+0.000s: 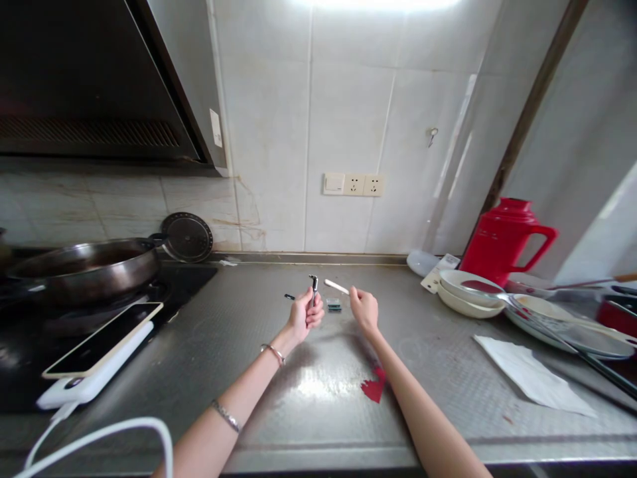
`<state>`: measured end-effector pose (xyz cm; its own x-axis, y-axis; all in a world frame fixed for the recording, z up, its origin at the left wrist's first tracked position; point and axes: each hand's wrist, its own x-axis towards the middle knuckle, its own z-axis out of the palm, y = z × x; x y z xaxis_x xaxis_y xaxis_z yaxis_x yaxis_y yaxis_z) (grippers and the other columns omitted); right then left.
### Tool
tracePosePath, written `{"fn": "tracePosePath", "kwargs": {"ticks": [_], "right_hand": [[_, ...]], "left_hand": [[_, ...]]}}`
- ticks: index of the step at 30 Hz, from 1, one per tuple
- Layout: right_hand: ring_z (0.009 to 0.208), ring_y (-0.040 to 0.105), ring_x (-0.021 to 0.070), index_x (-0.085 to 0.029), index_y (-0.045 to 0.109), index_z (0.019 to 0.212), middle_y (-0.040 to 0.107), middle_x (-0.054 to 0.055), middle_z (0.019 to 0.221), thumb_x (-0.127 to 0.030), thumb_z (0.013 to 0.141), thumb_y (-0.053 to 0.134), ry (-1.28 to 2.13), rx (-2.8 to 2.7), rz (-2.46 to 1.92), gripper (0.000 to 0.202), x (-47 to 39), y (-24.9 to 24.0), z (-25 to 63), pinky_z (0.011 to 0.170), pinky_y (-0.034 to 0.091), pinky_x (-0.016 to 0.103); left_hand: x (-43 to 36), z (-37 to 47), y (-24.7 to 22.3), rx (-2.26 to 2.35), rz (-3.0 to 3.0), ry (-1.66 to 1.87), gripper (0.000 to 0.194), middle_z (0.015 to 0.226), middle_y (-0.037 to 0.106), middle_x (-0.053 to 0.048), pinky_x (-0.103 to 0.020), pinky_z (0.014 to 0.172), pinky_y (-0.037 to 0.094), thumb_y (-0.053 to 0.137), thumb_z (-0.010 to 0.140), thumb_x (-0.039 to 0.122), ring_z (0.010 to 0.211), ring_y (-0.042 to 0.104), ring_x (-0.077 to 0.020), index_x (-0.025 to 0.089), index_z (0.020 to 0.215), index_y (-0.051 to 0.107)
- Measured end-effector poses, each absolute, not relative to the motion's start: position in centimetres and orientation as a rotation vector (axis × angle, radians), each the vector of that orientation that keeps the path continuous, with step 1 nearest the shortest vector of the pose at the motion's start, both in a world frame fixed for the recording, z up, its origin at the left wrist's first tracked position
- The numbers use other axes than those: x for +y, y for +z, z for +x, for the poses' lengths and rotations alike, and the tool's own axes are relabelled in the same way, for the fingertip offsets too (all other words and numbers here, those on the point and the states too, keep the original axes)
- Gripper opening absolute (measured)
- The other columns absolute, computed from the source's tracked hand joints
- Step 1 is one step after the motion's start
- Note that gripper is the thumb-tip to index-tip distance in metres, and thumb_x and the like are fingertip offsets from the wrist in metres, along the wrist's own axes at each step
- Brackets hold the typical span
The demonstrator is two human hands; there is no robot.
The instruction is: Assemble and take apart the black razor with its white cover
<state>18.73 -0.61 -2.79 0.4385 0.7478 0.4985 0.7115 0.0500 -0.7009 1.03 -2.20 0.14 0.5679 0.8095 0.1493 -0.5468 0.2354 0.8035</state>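
My left hand (304,313) is closed round a slim black-and-silver tool (314,287), which stands upright with a short angled tip on top. A small black piece (289,297) shows just left of that hand; I cannot tell if it is held or lies apart. My right hand (364,309) is closed on a slender white stick (336,286), its rounded end pointing left towards the other hand. Between the hands, on the metal counter (269,398), lies a small clear-and-green item (334,305) too small to name.
A torn red piece (372,388) lies beside my right forearm. To the left are a steel pan (89,269) on the stove and a phone (104,340) on a white power bank (99,378). Bowls (465,302), a paper sheet (532,375) and a red flask (502,242) stand right.
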Motion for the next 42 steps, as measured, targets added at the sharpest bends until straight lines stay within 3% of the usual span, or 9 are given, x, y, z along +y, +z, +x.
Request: {"fn": "tracePosePath", "kwargs": {"ticks": [8, 13, 17, 20, 27, 32, 42], "right_hand": [[0.046, 0.036, 0.0118, -0.019, 0.042, 0.046, 0.041, -0.001, 0.047, -0.052, 0.081, 0.029, 0.104, -1.290, -1.697, 0.049, -1.4, -1.2, 19.1, 0.046, 0.022, 0.023], [0.045, 0.037, 0.0121, -0.020, 0.041, 0.045, 0.042, -0.001, 0.045, -0.054, 0.081, 0.029, 0.036, -1.293, -1.723, 0.051, -1.9, -0.4, 20.1, 0.046, 0.024, 0.023], [0.044, 0.037, 0.0121, -0.020, 0.040, 0.043, 0.040, -0.001, 0.043, -0.057, 0.080, 0.030, 0.007, -1.303, -1.744, 0.053, -2.3, 0.1, 21.3, 0.047, 0.023, 0.023], [0.044, 0.038, 0.0126, -0.020, 0.040, 0.041, 0.043, 0.001, 0.042, -0.056, 0.080, 0.032, -0.055, -1.328, -1.815, 0.054, -2.9, 0.7, 21.7, 0.051, 0.024, 0.024], [0.047, 0.042, 0.0124, -0.018, 0.047, 0.042, 0.051, 0.003, 0.043, -0.050, 0.082, 0.035, -0.325, -1.407, -1.745, 0.052, -4.1, 2.8, 19.2, 0.059, 0.025, 0.026], [0.049, 0.044, 0.0111, -0.017, 0.052, 0.045, 0.056, 0.003, 0.047, -0.048, 0.082, 0.038, -0.434, -1.490, -1.670, 0.050, -4.1, 2.7, 17.3, 0.068, 0.026, 0.028], [0.051, 0.046, 0.0113, -0.017, 0.052, 0.046, 0.056, 0.003, 0.047, -0.049, 0.083, 0.036, -0.505, -1.442, -1.685, 0.051, -4.0, 1.9, 19.6, 0.068, 0.026, 0.027]], "left_hand": [[-1.2, 1.7, -1.4, 0.634, 1.106, 1.077, 0.042, 0.045, 0.034, 0.011, -0.013, 0.029, 0.014, 0.050, 0.076, 0.060, 0.029, 0.022, -0.0024, 0.018, 0.080, 0.046], [-0.8, 1.8, -1.9, 0.735, 1.341, 1.111, 0.034, 0.049, 0.047, 0.008, -0.015, 0.034, 0.028, 0.062, 0.071, 0.046, 0.035, 0.037, -0.0049, 0.018, 0.086, 0.050], [-0.5, 1.7, -1.9, 0.772, 1.469, 1.266, 0.021, 0.062, 0.062, -0.001, -0.022, 0.055, 0.044, 0.063, 0.072, 0.033, 0.056, 0.056, -0.0108, 0.014, 0.079, 0.059], [-0.4, 1.5, -1.7, 0.782, 1.507, 1.366, 0.015, 0.074, 0.068, -0.006, -0.026, 0.071, 0.046, 0.059, 0.075, 0.027, 0.071, 0.062, -0.0146, 0.014, 0.081, 0.062], [-0.1, 0.8, -2.4, 0.835, 1.684, 1.460, 0.012, 0.085, 0.068, -0.006, -0.026, 0.076, 0.042, 0.055, 0.079, 0.024, 0.083, 0.062, -0.0179, 0.019, 0.087, 0.062], [-0.1, 0.4, -2.4, 0.833, 1.746, 1.415, 0.012, 0.079, 0.066, -0.004, -0.022, 0.069, 0.040, 0.056, 0.079, 0.025, 0.070, 0.058, -0.0162, 0.020, 0.087, 0.063], [-0.8, 0.4, -2.1, 0.776, 1.672, 1.422, 0.009, 0.083, 0.065, -0.005, -0.025, 0.078, 0.040, 0.056, 0.077, 0.023, 0.079, 0.058, -0.0185, 0.021, 0.083, 0.063]]}}
